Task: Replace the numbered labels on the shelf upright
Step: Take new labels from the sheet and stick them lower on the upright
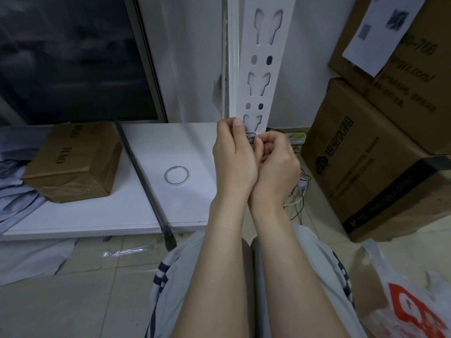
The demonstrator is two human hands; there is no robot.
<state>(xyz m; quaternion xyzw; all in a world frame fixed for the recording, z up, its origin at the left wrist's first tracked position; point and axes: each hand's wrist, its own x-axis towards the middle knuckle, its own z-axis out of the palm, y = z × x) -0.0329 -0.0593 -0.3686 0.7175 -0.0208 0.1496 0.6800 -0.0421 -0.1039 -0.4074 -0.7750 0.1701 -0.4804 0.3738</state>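
Head view. Both hands meet low on the white shelf upright (262, 69), a slotted post rising from behind a white board (170, 147) that lies on the tiled floor. A small white label (251, 137) with blue edging and dark writing sits on the post just below the lowest visible slot. Left hand (234, 162): thumb tip against the post just above the label, other fingers curled together beside it. Right hand (278, 164): fingers folded in, fingertips (264, 140) pinched at the label's right edge; exact grip hidden by the knuckles. A tape roll (177, 175) lies flat on the board, left of the hands and apart from them. A small cardboard box (73, 162) rests on the board's left end. Large cardboard boxes (371, 147) are stacked right of the post.
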